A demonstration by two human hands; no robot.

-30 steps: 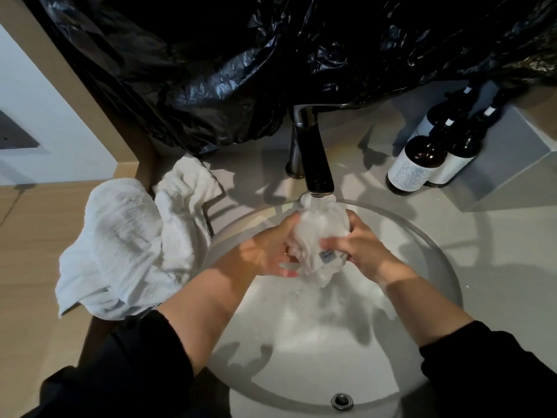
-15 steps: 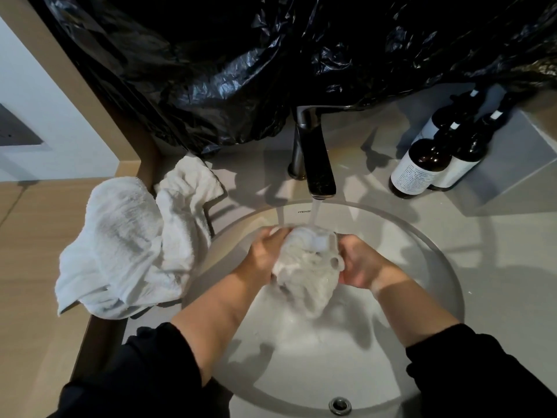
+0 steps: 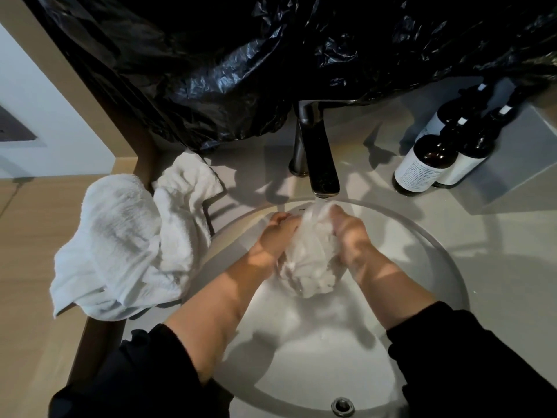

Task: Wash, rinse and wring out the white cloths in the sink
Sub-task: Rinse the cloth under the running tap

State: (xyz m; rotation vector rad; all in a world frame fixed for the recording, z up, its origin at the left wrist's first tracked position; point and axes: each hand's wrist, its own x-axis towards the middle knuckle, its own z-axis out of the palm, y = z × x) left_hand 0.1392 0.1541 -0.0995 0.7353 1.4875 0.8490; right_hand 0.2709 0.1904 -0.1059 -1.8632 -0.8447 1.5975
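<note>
A wet, bunched white cloth (image 3: 307, 260) hangs over the round white sink (image 3: 434, 260), directly under the running dark faucet (image 3: 319, 164). My left hand (image 3: 274, 236) grips its left side and my right hand (image 3: 352, 236) grips its right side, both closed on the cloth. Water streams from the spout onto the top of the cloth between my hands. A pile of other white cloths (image 3: 126, 245) lies on the counter's left edge, partly hanging over it.
Dark pump bottles (image 3: 428, 164) with white labels stand at the back right beside a grey box (image 3: 518, 158). Black plastic sheeting (image 3: 271, 61) covers the wall behind the faucet. An overflow hole (image 3: 342, 405) sits at the sink's near rim. Wooden floor lies left.
My hands lowered the cloth from the spout, then shifted their grip and raised it back under the stream; the cloth now hangs longer between my hands.
</note>
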